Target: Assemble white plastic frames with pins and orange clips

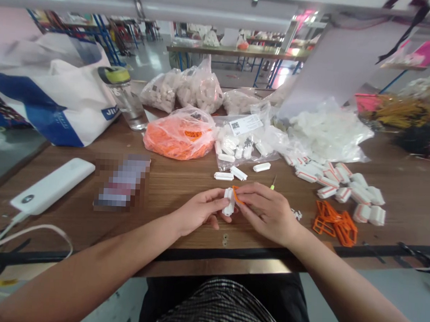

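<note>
Between thumb and fingers, my left hand (pixel 204 210) grips a small white plastic housing (pixel 229 202), held upright near the table's front edge. My right hand (pixel 264 210) pinches a thin orange frame (pixel 237 195) against the right side of that housing. Its fingers hide part of the frame. Just beyond my hands lie a few loose white housings (pixel 224 176). To the right sits a pile of orange frames (pixel 335 223), with small white pieces (pixel 297 214) beside my right wrist. Behind that pile are several white housings with orange edges (pixel 330 180).
A bag of orange frames (pixel 180 136) and an opened bag of white housings (pixel 240 143) stand behind my hands. A yellow-handled pointed tool (pixel 273 183) lies beyond my right hand. At left are a white power bank (pixel 53 185), a blurred-out flat item (pixel 123 181) and a water bottle (pixel 127 100).
</note>
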{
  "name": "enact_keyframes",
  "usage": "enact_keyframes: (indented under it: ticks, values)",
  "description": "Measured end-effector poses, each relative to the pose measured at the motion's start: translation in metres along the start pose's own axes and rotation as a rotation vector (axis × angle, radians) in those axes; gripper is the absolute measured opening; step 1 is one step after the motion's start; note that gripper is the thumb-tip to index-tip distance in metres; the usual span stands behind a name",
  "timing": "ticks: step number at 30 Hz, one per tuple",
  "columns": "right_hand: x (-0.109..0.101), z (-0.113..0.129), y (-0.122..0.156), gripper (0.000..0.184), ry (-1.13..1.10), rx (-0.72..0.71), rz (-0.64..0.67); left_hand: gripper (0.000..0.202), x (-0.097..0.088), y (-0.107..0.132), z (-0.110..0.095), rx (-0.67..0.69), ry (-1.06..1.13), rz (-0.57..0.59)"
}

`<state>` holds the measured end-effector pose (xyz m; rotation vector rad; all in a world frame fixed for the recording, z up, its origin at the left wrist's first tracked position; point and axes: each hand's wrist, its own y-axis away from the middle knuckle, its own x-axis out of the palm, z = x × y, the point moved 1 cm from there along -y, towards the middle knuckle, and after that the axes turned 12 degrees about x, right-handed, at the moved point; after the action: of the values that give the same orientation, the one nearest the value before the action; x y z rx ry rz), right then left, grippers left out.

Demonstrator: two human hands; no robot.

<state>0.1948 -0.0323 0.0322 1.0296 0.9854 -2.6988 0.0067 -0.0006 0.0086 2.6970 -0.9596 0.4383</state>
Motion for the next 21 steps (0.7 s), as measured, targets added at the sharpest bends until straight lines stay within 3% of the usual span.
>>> enact_keyframes:
  ticks: [10, 18, 21]
  values:
    - [0.0, 0.012, -0.002, 0.019, -0.097, 0.04, 0.095, 0.037, 0.0, 0.0, 0.0, 0.034, 0.042, 0.019]
    - [0.006, 0.009, -0.002, 0.012, -0.156, 0.11, 0.031, 0.037, 0.0, 0.0, 0.0, 0.064, 0.019, 0.025]
    - [0.004, 0.009, -0.003, 0.016, -0.195, 0.135, 0.041, 0.036, 0.001, 0.001, 0.0, 0.066, -0.022, 0.025]
